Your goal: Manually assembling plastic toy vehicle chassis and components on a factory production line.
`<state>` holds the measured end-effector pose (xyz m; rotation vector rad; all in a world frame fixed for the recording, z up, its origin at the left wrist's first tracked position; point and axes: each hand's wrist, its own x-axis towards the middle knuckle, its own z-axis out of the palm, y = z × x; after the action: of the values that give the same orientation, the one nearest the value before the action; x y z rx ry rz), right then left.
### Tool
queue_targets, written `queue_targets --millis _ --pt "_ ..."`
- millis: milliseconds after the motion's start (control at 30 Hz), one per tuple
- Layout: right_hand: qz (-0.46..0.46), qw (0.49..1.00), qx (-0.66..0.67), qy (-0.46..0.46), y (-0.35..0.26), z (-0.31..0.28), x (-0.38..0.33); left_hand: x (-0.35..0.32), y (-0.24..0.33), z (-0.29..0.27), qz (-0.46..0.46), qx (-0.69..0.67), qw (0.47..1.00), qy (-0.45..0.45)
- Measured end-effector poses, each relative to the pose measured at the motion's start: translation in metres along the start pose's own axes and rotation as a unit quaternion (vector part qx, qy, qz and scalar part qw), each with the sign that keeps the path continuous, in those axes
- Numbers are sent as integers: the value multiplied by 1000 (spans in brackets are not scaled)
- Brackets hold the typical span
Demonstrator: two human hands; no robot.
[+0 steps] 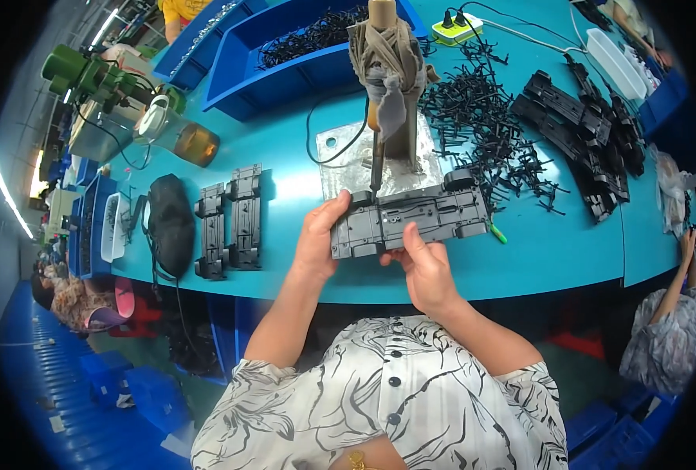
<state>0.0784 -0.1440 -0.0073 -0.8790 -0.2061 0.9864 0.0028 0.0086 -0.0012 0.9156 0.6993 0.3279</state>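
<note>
Both my hands hold a grey plastic toy-car chassis [418, 219] flat over the teal table [285, 164]. My left hand [317, 239] grips its left end, thumb on top. My right hand [422, 270] supports it from below, a finger lying across its underside. A cloth-wrapped tool [387, 86] hangs upright just behind; its thin tip [375, 176] meets the chassis's upper left edge. A metal plate [340, 168] lies under the tool.
Two finished chassis [230, 219] and a black pouch [170, 223] lie at left. A heap of small black plastic parts [481, 125] and stacked black frames [583, 133] lie at right. Blue bins [285, 55] stand behind. Another person's arm [681, 290] shows at far right.
</note>
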Motion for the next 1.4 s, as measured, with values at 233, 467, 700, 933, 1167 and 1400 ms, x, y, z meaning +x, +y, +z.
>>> queue_targets --millis 233,467,700,933,1167,1400 --pt "21 999 -18 -25 -2 2 -1 0 0 -2 -3 -59 998 -15" --pt "5 1000 -23 -16 -3 8 2 -3 8 1 -9 -50 998 -38" --pt "-1 999 -29 -20 -4 9 4 -3 10 4 -2 -81 996 -43" --pt "-9 999 -30 -17 -6 10 5 1 6 -2 -4 -82 996 -46" --pt "51 999 -1 -14 -8 -2 10 4 1 -8 3 -83 996 -35" --pt "67 998 13 11 -4 -3 12 5 3 -8 0 -100 995 -24"
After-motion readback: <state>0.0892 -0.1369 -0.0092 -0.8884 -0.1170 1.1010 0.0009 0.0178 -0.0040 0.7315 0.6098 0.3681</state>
